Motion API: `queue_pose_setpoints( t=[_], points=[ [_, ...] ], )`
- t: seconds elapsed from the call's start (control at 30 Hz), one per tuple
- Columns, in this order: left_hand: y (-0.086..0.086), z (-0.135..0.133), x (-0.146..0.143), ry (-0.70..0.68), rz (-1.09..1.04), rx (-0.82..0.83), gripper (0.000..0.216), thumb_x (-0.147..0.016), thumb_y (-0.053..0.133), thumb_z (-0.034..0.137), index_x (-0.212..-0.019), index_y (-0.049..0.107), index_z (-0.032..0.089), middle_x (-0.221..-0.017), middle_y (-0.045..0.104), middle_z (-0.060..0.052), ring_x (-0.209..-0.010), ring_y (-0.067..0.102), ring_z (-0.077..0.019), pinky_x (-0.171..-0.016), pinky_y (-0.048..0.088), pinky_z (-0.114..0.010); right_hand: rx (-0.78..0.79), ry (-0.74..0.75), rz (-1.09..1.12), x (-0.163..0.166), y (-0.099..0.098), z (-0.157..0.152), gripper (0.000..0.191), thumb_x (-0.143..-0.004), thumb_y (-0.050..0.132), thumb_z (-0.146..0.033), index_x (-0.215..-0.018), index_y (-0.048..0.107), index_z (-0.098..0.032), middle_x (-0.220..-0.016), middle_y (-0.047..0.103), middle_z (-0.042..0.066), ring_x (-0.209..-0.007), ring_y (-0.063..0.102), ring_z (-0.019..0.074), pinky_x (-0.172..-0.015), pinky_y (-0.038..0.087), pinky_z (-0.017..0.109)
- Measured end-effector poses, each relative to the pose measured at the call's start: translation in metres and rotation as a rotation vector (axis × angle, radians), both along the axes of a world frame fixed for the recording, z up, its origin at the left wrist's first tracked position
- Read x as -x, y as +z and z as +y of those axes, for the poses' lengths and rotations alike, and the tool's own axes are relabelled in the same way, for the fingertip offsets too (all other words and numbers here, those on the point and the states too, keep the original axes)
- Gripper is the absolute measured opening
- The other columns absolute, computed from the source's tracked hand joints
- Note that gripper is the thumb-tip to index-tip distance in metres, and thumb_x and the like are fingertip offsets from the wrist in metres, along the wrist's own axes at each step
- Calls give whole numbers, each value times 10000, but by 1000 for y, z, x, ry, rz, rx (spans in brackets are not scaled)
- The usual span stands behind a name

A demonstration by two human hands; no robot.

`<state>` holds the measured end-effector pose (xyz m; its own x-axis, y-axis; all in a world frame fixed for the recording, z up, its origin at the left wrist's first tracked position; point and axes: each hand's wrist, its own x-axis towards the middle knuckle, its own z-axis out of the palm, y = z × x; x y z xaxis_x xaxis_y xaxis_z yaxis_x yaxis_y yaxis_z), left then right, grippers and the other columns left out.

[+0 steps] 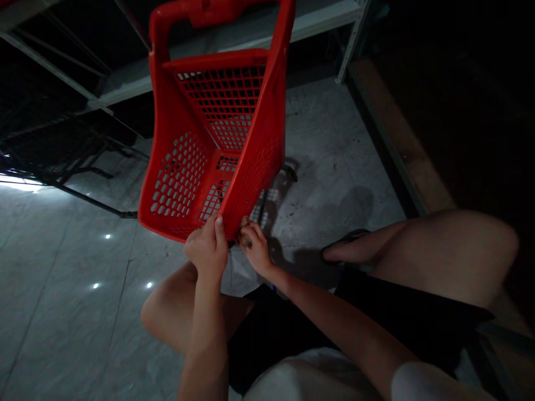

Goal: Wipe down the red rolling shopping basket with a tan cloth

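A red plastic shopping basket [196,161] with perforated walls and a tall handle [217,11] stands tilted on the floor in front of me. My left hand [208,248] grips the basket's near corner rim, thumb up against the plastic. My right hand [254,248] is closed just right of that corner, fingers pinched on something small and brownish that I cannot make out. I am sitting low, with my bare knees on either side.
Pale tiled floor [75,278] lies all around. A dark metal rack [54,150] stands at the left, a white shelf [234,39] behind the basket, and a wooden ledge [401,139] runs along the right. My sandalled foot [346,248] rests at the right.
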<state>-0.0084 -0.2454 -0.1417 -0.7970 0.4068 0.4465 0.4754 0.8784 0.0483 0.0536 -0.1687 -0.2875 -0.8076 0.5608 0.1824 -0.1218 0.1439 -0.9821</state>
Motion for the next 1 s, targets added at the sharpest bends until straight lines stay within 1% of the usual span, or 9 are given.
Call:
queue_pose_setpoints(
  t=[0.13,0.33,0.4,0.47,0.63,0.73,0.8,0.87,1.0],
  points=[
    [-3,-3,7,-4,3,-6,738,-1116,196,564,-1085,807,152,-697,732,-111,-605,617,-210,-619,318,-307,41,14,-50,6,3,3,343,-699,565,-13,-942,652,-239,-1045,650,37,-1022,669,180,-949,557,301],
    [-2,3,7,18,-20,16,717,-1114,203,551,-1096,797,150,-704,732,-112,-594,618,-208,-612,314,-301,113,-229,208,43,91,25,267,-800,595,-78,-997,608,-256,-1039,668,25,-1027,654,173,-962,545,317],
    [-1,5,6,17,-19,16,708,-1117,208,543,-1115,795,148,-707,741,-113,-582,618,-206,-606,308,-301,58,-243,269,53,108,34,295,-802,596,-68,-1018,618,-267,-1073,670,26,-1069,652,180,-1004,533,341],
    [-1,5,4,7,-19,9,688,-1122,222,532,-1136,795,152,-711,750,-112,-578,622,-200,-602,305,-298,-11,-226,274,55,102,38,311,-796,594,-64,-1024,630,-273,-1106,667,33,-1106,647,190,-1023,526,358],
    [-1,2,4,3,-14,-17,688,-1118,243,551,-1122,805,153,-739,765,-123,-596,638,-202,-610,324,-299,-2,-129,110,38,25,27,249,-768,550,-71,-926,626,-247,-1045,641,53,-1026,655,199,-910,551,333],
    [-1,1,4,5,-31,-19,705,-1117,226,558,-1120,802,152,-757,768,-127,-612,644,-210,-620,331,-304,73,-98,9,31,6,24,201,-732,569,-85,-857,595,-241,-947,626,33,-940,650,201,-869,546,331],
    [-2,1,5,10,-37,-17,714,-1114,217,565,-1122,801,153,-754,764,-126,-608,638,-211,-619,323,-307,125,-131,25,35,22,29,184,-746,586,-105,-869,586,-242,-936,633,22,-926,643,193,-865,540,324],
    [-2,2,5,18,-41,-15,721,-1111,212,569,-1119,800,152,-739,754,-126,-606,632,-212,-619,319,-309,152,-162,99,44,55,37,197,-777,598,-123,-930,595,-247,-970,654,15,-935,642,177,-881,540,311],
    [-1,3,4,33,-73,0,697,-1111,220,548,-1125,791,150,-751,749,-122,-627,631,-209,-634,327,-313,68,-205,272,67,108,55,273,-796,586,-103,-1016,610,-263,-1037,664,9,-1005,636,164,-954,534,313]
  ],
)
